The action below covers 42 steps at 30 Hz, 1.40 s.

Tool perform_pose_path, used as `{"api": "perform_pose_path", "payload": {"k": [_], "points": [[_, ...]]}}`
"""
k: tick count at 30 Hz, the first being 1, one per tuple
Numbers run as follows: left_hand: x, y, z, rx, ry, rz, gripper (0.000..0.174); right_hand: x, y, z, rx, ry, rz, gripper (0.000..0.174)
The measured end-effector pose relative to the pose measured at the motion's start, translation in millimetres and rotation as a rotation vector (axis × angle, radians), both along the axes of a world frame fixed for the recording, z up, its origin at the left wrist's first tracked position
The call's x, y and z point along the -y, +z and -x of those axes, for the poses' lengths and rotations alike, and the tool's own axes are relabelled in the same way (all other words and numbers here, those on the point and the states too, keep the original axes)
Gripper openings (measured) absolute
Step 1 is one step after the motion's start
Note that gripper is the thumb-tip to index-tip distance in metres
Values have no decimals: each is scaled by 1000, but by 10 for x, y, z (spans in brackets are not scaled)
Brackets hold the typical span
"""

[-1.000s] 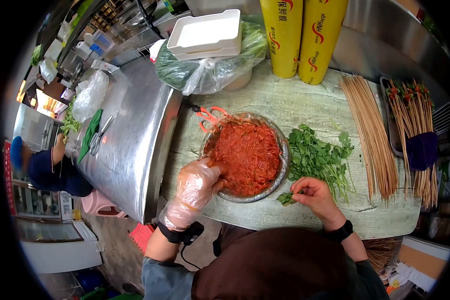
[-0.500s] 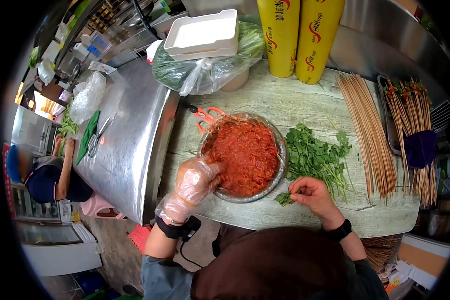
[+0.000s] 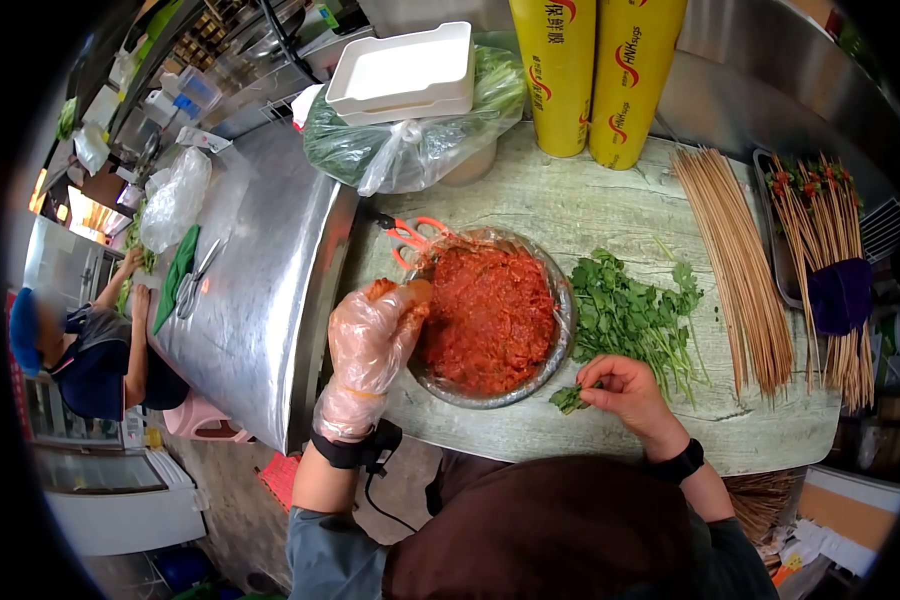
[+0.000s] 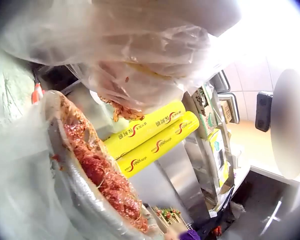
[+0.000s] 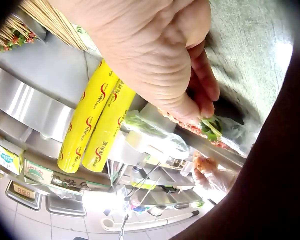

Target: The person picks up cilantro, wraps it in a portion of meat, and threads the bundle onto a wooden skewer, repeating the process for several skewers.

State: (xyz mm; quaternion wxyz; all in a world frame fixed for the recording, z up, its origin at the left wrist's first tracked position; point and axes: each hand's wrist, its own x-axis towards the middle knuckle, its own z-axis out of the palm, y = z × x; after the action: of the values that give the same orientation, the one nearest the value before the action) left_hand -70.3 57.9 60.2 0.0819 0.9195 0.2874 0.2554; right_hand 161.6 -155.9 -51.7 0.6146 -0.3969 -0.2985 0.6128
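Note:
A bowl lined with clear film holds red minced meat (image 3: pixel 490 315). At its left rim my gloved left hand (image 3: pixel 372 335) is raised with curled fingers around some of the red meat (image 4: pixel 122 110), a bit of which shows at the top of the fist. To the right of the bowl, near the table's front edge, my bare right hand (image 3: pixel 630 393) pinches a small bunch of green leaves (image 3: pixel 570 398) between thumb and fingers. The leaves also show under the fingertips in the right wrist view. A pile of leafy herbs (image 3: pixel 635 305) lies just behind that hand.
Orange-handled scissors (image 3: pixel 410 238) touch the bowl's back left. Bare skewers (image 3: pixel 738 270) and a tray with loaded skewers (image 3: pixel 815 200) are at the right. Yellow film rolls (image 3: pixel 635 80) and a bagged bowl of greens (image 3: pixel 410 150) stand behind. Another person (image 3: pixel 100 350) is at the steel counter (image 3: pixel 260 270).
My left hand has risen from the meat at the bowl's left side and turned upward, with meat in it. My right hand has barely moved. The other person has leaned toward the greens.

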Motion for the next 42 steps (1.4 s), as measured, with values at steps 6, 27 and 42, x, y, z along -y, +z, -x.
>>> {"api": "perform_pose_path", "payload": {"k": [6,27,42], "points": [[0,-14,-23,-121,45,61,14,8,17,-12,-4,2,19,12],[59,-327,-12,790,133,1372,22,-3,25,1,27,8,14,12],[387,-394,-110,847,-55,1440,23,-33,266,100,295,29,75,13]]}}
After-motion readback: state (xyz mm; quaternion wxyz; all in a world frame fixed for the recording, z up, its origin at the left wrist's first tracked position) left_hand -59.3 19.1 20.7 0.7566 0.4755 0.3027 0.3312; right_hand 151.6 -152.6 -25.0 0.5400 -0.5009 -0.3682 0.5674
